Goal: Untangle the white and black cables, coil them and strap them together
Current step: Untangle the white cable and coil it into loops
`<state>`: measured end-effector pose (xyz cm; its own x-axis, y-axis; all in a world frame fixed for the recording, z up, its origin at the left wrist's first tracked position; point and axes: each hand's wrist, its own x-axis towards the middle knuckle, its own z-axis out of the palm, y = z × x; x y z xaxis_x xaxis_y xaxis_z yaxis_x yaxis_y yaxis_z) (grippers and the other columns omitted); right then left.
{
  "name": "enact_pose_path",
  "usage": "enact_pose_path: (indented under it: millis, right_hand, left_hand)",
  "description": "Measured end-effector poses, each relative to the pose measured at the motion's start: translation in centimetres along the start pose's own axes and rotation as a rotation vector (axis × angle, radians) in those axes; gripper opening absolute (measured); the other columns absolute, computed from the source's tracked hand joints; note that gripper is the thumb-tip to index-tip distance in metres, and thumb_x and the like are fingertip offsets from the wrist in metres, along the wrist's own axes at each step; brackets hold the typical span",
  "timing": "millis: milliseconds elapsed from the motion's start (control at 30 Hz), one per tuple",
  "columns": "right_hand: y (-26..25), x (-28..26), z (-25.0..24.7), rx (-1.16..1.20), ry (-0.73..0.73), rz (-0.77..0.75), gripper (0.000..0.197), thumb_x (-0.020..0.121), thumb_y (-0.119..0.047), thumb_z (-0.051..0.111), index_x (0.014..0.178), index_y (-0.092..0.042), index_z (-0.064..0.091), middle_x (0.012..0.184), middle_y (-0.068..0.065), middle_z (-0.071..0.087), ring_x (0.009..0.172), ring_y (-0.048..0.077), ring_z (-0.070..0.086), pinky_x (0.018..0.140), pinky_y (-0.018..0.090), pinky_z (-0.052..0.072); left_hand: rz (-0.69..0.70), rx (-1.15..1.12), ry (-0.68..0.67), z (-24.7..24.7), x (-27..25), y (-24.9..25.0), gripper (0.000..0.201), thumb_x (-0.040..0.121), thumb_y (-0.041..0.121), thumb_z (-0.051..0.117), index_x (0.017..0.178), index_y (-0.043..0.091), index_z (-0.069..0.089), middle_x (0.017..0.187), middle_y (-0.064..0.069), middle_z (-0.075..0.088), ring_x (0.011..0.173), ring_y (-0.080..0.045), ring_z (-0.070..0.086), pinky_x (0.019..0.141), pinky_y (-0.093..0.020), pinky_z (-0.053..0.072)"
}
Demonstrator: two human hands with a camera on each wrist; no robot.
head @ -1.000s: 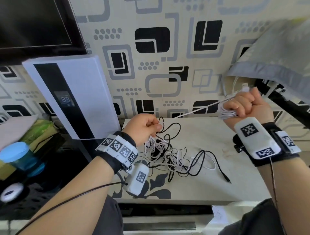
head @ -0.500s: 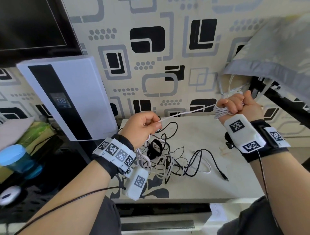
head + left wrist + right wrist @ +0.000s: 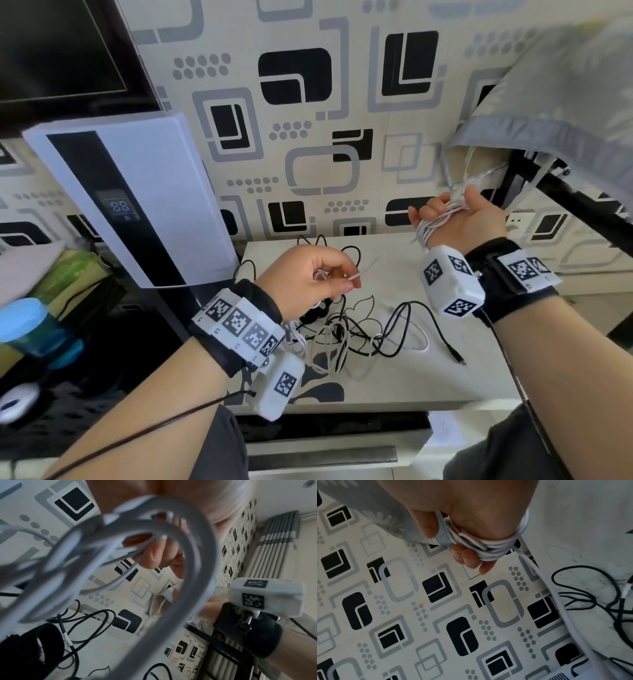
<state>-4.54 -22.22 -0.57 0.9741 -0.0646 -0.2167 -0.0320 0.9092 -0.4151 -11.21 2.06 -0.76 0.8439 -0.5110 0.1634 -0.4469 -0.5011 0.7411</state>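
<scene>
Head view is bright, soft daylight, strongest at the right where the pillow [image 3: 561,113] washes out; the TV [image 3: 58,51] corner stays dark, and straight edges bow toward the frame's rim. Only faint shadows on the table [image 3: 411,370]. Left wrist view: white cable [image 3: 106,555] loops sit right at the lens, thick grey and badly blurred, background fairly sharp. Right wrist view is dimmer, bluish, wallpaper [image 3: 436,615] crisp, hand [image 3: 471,513] in shade.

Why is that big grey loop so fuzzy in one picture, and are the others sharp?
Left wrist view: the white cable loops too near the lens, so it blurs. Right wrist view: coils round the right hand look sharp. Head view: clear, its edges bent by the wide lens.
</scene>
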Motion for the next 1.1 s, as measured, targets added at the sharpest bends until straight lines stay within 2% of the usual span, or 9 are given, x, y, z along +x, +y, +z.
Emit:
enact_pose_path:
  millis: [167, 333, 433, 533, 667, 833, 933, 1033, 1100]
  right_hand:
    - [0.9, 0.1, 0.2, -0.103, 0.017, -0.018, 0.039, 0.099, -0.038, 0.035, 0.072, -0.01, 0.041, 0.055, 0.004, 0.036, 0.05, 0.019, 0.033, 0.084, 0.035, 0.039]
    - [3.0, 0.4, -0.1, -0.342, -0.015, -0.001, 0.042, 0.099, -0.042, 0.04, 0.075, -0.008, 0.046, 0.058, 0.003, 0.038, 0.051, 0.016, 0.038, 0.066, 0.029, 0.038]
    - [4.5, 0.3, -0.2, -0.543, -0.058, 0.087, 0.055, 0.095, -0.056, 0.037, 0.073, -0.008, 0.048, 0.055, 0.004, 0.04, 0.049, 0.017, 0.04, 0.067, 0.03, 0.039]
    - [5.7, 0.0, -0.3, -0.707, -0.074, 0.19, 0.062, 0.092, -0.066, 0.031, 0.077, -0.007, 0.046, 0.063, 0.008, 0.037, 0.054, 0.019, 0.039, 0.058, 0.029, 0.037]
    - [7.3, -0.5, -0.8, -0.9, -0.163, 0.343, 0.071, 0.084, -0.074, 0.031, 0.082, -0.006, 0.048, 0.073, 0.01, 0.045, 0.068, 0.023, 0.044, 0.063, 0.031, 0.042]
    - [7.9, -1.3, -1.8, -1.281, -0.541, 0.352, 0.089, 0.064, -0.089, 0.023, 0.073, -0.006, 0.053, 0.055, 0.015, 0.049, 0.05, 0.024, 0.045, 0.061, 0.037, 0.036]
    - [7.6, -2.1, -1.6, -1.334, -0.653, 0.43, 0.09, 0.067, -0.088, 0.023, 0.066, -0.004, 0.054, 0.044, 0.012, 0.043, 0.04, 0.022, 0.04, 0.072, 0.041, 0.044]
    - [7.5, -3.3, -0.8, -1.403, -0.675, 0.476, 0.066, 0.076, -0.075, 0.044, 0.057, -0.012, 0.047, 0.04, 0.004, 0.028, 0.033, 0.015, 0.024, 0.054, 0.029, 0.043]
    - [7.3, -4.0, -0.3, -1.363, -0.722, 0.512, 0.054, 0.077, -0.062, 0.054, 0.056, -0.014, 0.04, 0.038, 0.0, 0.024, 0.032, 0.013, 0.021, 0.048, 0.024, 0.039]
  left_hand:
    - [0.046, 0.1, -0.054, 0.1, -0.2, 0.9, 0.011, 0.089, 0.013, 0.065, 0.092, 0.019, 0.073, 0.075, -0.001, 0.067, 0.066, -0.005, 0.062, 0.069, -0.018, 0.047]
    - [0.088, 0.064, 0.0, -0.3, -0.3, 0.8, 0.011, 0.088, 0.012, 0.065, 0.092, 0.018, 0.074, 0.076, -0.001, 0.067, 0.07, -0.012, 0.061, 0.073, -0.03, 0.052]
    - [0.099, -0.04, 0.021, -0.7, -0.4, 0.4, 0.015, 0.087, 0.01, 0.064, 0.097, 0.017, 0.074, 0.084, -0.001, 0.069, 0.079, -0.014, 0.063, 0.08, -0.034, 0.053]
    - [0.102, -0.118, 0.026, -0.9, -0.6, 0.1, 0.025, 0.087, 0.006, 0.062, 0.104, 0.019, 0.074, 0.093, 0.001, 0.072, 0.086, -0.017, 0.064, 0.086, -0.033, 0.053]
    - [0.091, -0.183, 0.003, -0.9, -0.5, -0.1, 0.035, 0.089, 0.002, 0.061, 0.109, 0.029, 0.071, 0.076, 0.015, 0.063, 0.076, -0.006, 0.059, 0.077, -0.02, 0.049]
    - [0.038, -0.263, 0.002, -0.9, -0.1, -1.0, 0.036, 0.091, 0.008, 0.057, 0.112, 0.034, 0.07, 0.087, -0.021, 0.054, 0.054, -0.016, 0.042, 0.052, -0.03, 0.038]
    - [0.006, -0.266, 0.1, -1.4, 0.1, -1.3, 0.029, 0.089, 0.016, 0.056, 0.099, 0.038, 0.073, 0.079, -0.009, 0.06, 0.056, -0.021, 0.041, 0.054, -0.03, 0.037]
    - [-0.016, -0.193, 0.223, -2.2, 0.4, -1.7, 0.027, 0.096, 0.008, 0.052, 0.089, 0.025, 0.072, 0.071, 0.012, 0.068, 0.049, 0.003, 0.046, 0.052, -0.02, 0.038]
    - [-0.022, -0.147, 0.274, -2.3, 0.7, -1.8, 0.027, 0.097, 0.005, 0.05, 0.088, 0.022, 0.07, 0.073, 0.016, 0.066, 0.047, 0.005, 0.047, 0.05, -0.017, 0.036]
